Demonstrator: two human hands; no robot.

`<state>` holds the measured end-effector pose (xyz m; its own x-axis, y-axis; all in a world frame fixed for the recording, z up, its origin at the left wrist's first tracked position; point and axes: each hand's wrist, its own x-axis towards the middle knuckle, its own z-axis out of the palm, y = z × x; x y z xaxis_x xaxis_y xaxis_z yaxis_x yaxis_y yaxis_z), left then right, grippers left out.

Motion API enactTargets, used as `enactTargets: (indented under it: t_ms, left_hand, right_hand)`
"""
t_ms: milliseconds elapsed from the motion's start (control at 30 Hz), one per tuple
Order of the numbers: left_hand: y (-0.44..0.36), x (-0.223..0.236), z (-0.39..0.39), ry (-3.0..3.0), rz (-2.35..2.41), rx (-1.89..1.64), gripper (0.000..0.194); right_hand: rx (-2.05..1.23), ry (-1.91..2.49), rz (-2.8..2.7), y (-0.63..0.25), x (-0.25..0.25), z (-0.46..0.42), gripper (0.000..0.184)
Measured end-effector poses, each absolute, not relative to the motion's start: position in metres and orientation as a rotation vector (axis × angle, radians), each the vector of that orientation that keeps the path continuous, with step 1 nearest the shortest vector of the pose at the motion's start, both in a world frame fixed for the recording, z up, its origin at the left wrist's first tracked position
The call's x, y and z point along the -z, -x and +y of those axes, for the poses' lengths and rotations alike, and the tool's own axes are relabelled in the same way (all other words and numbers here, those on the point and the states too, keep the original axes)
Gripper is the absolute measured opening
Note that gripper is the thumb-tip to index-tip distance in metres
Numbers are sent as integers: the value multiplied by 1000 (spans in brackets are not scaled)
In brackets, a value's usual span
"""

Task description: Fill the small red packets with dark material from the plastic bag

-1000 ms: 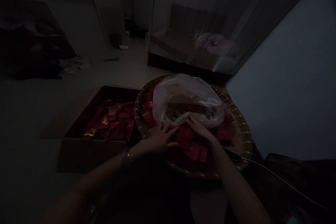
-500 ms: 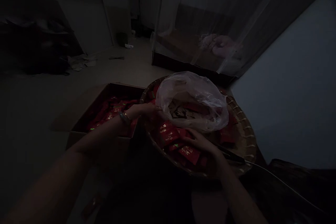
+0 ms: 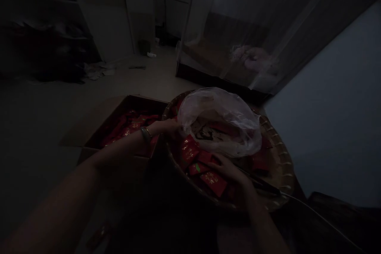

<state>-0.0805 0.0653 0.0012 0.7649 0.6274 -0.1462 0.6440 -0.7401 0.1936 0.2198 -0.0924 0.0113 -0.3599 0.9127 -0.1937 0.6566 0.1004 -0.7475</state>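
Observation:
A round woven basket (image 3: pixel 279 162) in front of me holds several red packets (image 3: pixel 190 151) and a clear plastic bag (image 3: pixel 220 115) with dark pieces inside. My left hand (image 3: pixel 166 127), with bracelets on the wrist, reaches to the bag's left edge; its fingers are closed on the plastic there. My right hand (image 3: pixel 230 170) rests on the red packets at the basket's near side, fingers bent over one red packet (image 3: pixel 212 180). The room is very dark.
A cardboard box (image 3: pixel 101 143) with several red packets stands left of the basket on the floor. A cable (image 3: pixel 315 212) runs off right from a dark tool in the basket. A netted bed frame (image 3: pixel 226 59) stands behind. A pale wall is at right.
My left hand moved from the packets in the basket to the bag's left edge. My right hand drew back toward me over the red packets. The view shifted slightly.

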Motion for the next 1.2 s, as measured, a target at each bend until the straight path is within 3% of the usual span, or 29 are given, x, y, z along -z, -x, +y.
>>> enactTargets:
  t_ms: [133,267,433,533,633,733,900,1000,1200]
  left_hand:
    - [80,2,64,-2716,860,58,55]
    - [70,11,57,-2654,971,79,45]
    - [52,19,47,-2651,1193,97,29]
    - [49,18,46,-2546,1117,67,22]
    - [54,12,49,-2459,947,18,21]
    - [62,0,54,-2416,959,131,25]
    - [71,-18,57,-2356,1005,76,66]
    - [77,-22,58,-2255,1043,53,78]
    - [86,-30,35,-2058,1014,-256,64]
  right_hand:
    - [-1088,1564,-2044,-221,-6,-92,47]
    - [-899,1672,-2083,-211,-10,-88,42]
    - [-291,2038,-2177,-160,-33,-76,50]
    - [-21,1895,-2369,-121,-38,-64,51]
    - [-64,1464,-2695,-99,-29,-52,56]
    - [-128,1340,-2827,-100,-16,-47,56]
    - [-80,1477,-2789,-120,-3,-66,45]
    - [-44,1564,-2747,-126,1,-82,44]
    - [-98,1874,-2602,-126,1,-87,32]
